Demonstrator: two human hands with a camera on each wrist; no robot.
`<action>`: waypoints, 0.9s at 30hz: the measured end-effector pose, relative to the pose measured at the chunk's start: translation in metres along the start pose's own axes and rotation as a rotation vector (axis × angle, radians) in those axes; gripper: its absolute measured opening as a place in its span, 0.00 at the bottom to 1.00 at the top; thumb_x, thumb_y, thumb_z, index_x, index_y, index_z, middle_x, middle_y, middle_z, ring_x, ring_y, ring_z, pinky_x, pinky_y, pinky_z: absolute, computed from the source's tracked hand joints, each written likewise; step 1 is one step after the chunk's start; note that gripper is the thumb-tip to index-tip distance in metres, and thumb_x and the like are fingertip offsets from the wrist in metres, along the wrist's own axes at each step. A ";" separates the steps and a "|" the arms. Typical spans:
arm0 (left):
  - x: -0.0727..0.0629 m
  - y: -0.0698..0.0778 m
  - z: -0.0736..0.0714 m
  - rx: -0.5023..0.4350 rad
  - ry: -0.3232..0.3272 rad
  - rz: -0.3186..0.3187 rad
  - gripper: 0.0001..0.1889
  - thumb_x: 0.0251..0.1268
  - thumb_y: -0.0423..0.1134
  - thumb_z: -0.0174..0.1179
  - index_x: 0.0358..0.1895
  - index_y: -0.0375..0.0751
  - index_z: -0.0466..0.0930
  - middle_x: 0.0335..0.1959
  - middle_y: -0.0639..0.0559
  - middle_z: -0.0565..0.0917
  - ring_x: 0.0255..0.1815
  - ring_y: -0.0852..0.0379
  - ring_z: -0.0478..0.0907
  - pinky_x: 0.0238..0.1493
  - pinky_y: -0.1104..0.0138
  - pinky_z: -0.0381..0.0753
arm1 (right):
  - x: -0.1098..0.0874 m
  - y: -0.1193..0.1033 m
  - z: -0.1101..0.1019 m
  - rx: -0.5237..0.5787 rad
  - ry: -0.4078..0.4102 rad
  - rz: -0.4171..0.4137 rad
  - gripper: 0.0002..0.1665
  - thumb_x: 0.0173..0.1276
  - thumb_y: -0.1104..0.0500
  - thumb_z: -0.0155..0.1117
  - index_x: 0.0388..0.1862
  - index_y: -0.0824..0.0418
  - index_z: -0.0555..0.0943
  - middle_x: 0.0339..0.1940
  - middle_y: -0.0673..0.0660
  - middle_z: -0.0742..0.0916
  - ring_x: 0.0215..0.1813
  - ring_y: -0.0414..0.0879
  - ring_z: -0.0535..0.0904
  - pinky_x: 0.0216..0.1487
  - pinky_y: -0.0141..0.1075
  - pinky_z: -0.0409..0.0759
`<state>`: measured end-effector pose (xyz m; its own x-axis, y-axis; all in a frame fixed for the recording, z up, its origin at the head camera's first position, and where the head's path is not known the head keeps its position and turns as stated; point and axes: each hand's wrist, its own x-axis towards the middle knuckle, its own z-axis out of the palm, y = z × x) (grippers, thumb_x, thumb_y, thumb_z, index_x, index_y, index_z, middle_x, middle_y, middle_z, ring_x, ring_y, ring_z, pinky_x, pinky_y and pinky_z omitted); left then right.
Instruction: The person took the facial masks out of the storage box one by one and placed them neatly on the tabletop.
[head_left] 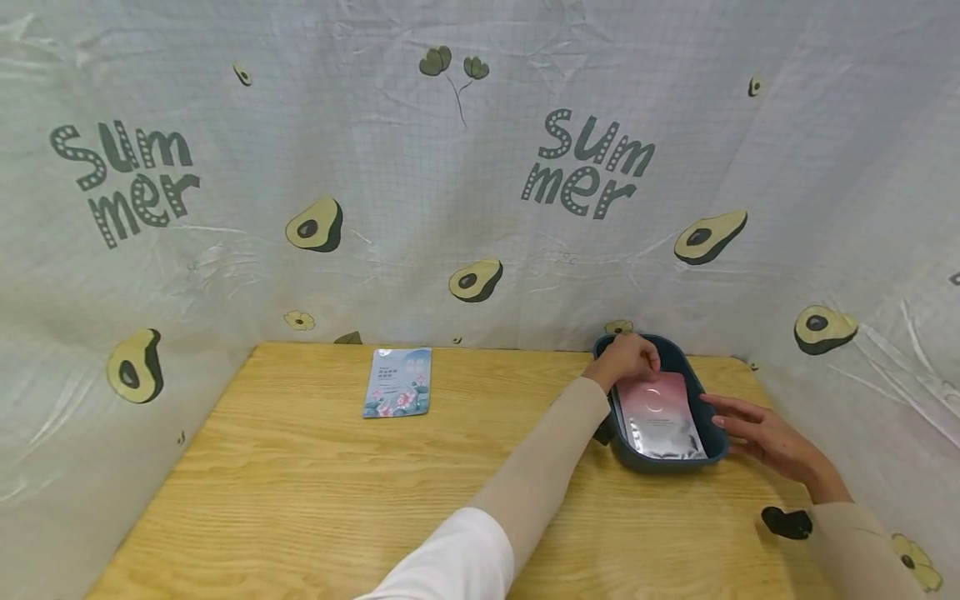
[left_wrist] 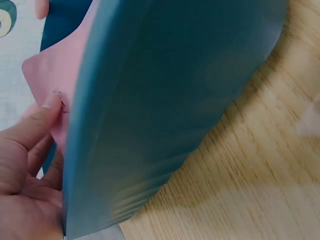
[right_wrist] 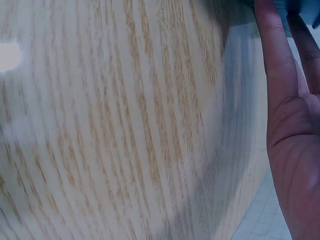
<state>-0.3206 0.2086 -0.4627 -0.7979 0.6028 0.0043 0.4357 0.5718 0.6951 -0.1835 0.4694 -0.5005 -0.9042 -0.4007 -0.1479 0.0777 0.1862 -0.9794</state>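
Observation:
A dark teal basin (head_left: 670, 464) stands at the table's right end. Inside it lies a sachet (head_left: 662, 417), pink at the top and silver below, like a face mask packet. My left hand (head_left: 626, 360) reaches over the far left rim and pinches the packet's pink top end between thumb and fingers. In the left wrist view the thumb of the left hand (left_wrist: 30, 145) presses on the pink packet (left_wrist: 55, 75) just behind the basin wall (left_wrist: 145, 100). My right hand (head_left: 772, 437), fingers extended, rests its fingertips at the basin's right rim.
A blue packet (head_left: 399, 383) with pink lotus flowers lies flat near the back of the wooden table (head_left: 315, 475). White curtain (head_left: 390, 167) printed with avocados and lettering hangs behind and at both sides. Dark straps of the wrist cameras show near both arms.

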 end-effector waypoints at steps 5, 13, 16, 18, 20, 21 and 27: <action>-0.003 -0.001 -0.003 -0.140 -0.019 0.074 0.04 0.62 0.39 0.73 0.36 0.45 0.90 0.31 0.60 0.88 0.35 0.69 0.79 0.39 0.81 0.73 | -0.001 -0.003 0.003 -0.016 0.001 0.015 0.30 0.84 0.63 0.46 0.81 0.62 0.59 0.65 0.29 0.75 0.61 0.31 0.79 0.55 0.37 0.84; -0.017 0.002 -0.013 -0.583 -0.104 -0.036 0.12 0.66 0.35 0.69 0.50 0.37 0.90 0.49 0.51 0.88 0.47 0.64 0.81 0.47 0.73 0.80 | 0.000 -0.002 0.001 -0.052 0.021 0.036 0.31 0.84 0.61 0.47 0.82 0.61 0.57 0.65 0.27 0.73 0.60 0.30 0.78 0.55 0.37 0.84; -0.019 -0.004 -0.015 -0.831 -0.158 -0.117 0.14 0.69 0.28 0.65 0.55 0.31 0.86 0.53 0.46 0.86 0.48 0.61 0.81 0.52 0.68 0.82 | 0.001 -0.001 0.001 -0.045 0.021 0.029 0.30 0.84 0.62 0.46 0.82 0.61 0.58 0.65 0.28 0.74 0.59 0.32 0.80 0.55 0.38 0.84; -0.020 -0.007 -0.015 -0.962 -0.179 -0.174 0.15 0.69 0.25 0.63 0.56 0.27 0.84 0.53 0.43 0.86 0.47 0.59 0.81 0.56 0.64 0.82 | 0.000 -0.001 0.000 -0.044 0.018 0.020 0.30 0.84 0.62 0.46 0.82 0.62 0.58 0.65 0.28 0.75 0.59 0.32 0.80 0.55 0.37 0.84; -0.022 -0.009 -0.016 -1.039 -0.191 -0.220 0.15 0.69 0.24 0.62 0.57 0.27 0.83 0.52 0.44 0.86 0.47 0.58 0.81 0.60 0.61 0.81 | -0.001 0.000 -0.001 -0.041 0.014 0.016 0.30 0.84 0.63 0.46 0.81 0.62 0.59 0.64 0.28 0.75 0.59 0.32 0.79 0.55 0.37 0.84; -0.022 -0.010 -0.016 -1.079 -0.200 -0.235 0.15 0.70 0.24 0.61 0.58 0.26 0.82 0.51 0.44 0.86 0.49 0.56 0.82 0.62 0.60 0.80 | -0.001 0.000 -0.001 -0.039 0.013 0.015 0.29 0.84 0.63 0.45 0.81 0.62 0.60 0.64 0.28 0.76 0.59 0.31 0.79 0.54 0.36 0.84; -0.027 -0.012 -0.016 -1.205 -0.267 -0.205 0.18 0.75 0.23 0.54 0.65 0.25 0.76 0.60 0.39 0.83 0.64 0.48 0.78 0.69 0.55 0.72 | 0.001 0.000 -0.002 -0.035 -0.003 0.021 0.29 0.84 0.63 0.45 0.81 0.59 0.61 0.63 0.27 0.76 0.60 0.30 0.79 0.55 0.35 0.83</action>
<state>-0.3110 0.1766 -0.4593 -0.6351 0.7377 -0.2291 -0.4566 -0.1192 0.8817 -0.1852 0.4705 -0.5008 -0.9013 -0.3989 -0.1689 0.0821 0.2255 -0.9708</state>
